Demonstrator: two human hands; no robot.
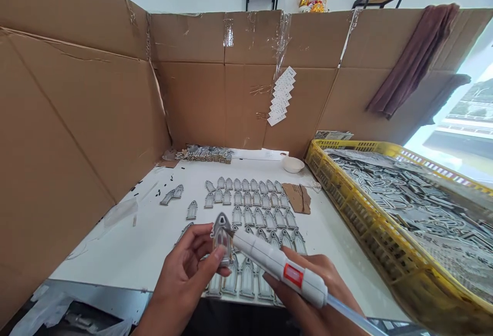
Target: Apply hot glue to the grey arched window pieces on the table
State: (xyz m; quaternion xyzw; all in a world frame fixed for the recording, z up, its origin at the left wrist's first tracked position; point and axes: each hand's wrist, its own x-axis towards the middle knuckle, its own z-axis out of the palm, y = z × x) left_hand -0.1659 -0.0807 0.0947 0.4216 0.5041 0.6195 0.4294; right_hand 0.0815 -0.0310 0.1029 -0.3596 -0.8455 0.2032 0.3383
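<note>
Near the table's front edge, my left hand [188,269] is closed on a small grey metal frame [222,223] with a pointed top, pinched between thumb and fingers. My right hand [311,284] is wrapped round a white pen-like tool [265,254] with a red window and a pale tube at its back end. The tool's dark tip meets the right side of the metal frame. Behind and below both hands, rows of similar metal frames [247,216] lie on the white table [127,248]. Some of them are hidden by the hands and tool.
A yellow crate [346,223] full of metal pieces [408,192] stands at the right. A white bowl [293,164], a cardboard scrap [297,198] and a heap of metal parts [208,153] lie farther back. Cardboard walls [192,99] enclose the left and back.
</note>
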